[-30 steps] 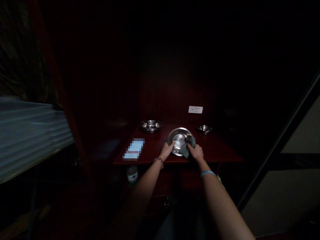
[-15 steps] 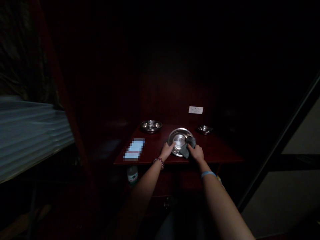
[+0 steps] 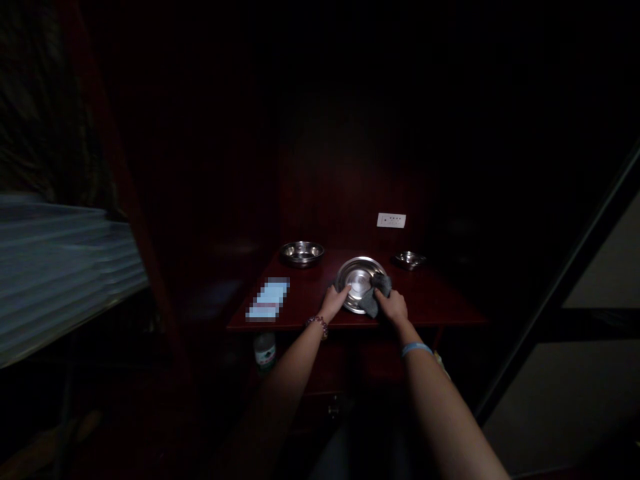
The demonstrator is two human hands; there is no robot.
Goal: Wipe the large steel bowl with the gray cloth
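Note:
A shiny steel plate (image 3: 357, 275) lies near the front edge of a dark red wooden table (image 3: 440, 303). My left hand (image 3: 333, 301) grips the plate's near left rim, fingers curled over the edge. My right hand (image 3: 393, 306) is closed on a grey cloth (image 3: 374, 296) that it presses against the plate's right rim. Both arms reach forward from below; the left wrist bears a bead bracelet, the right a light blue band.
A steel bowl (image 3: 301, 252) stands at the back left of the table, a small steel dish (image 3: 409, 259) at the back right. A blurred light card (image 3: 269, 299) lies front left. A white socket plate (image 3: 391, 220) is on the wall. A bottle (image 3: 265, 349) stands below the table.
Almost nothing differs; the cloth and my right hand shifted very slightly on the plate's rim, and the left hand keeps its hold.

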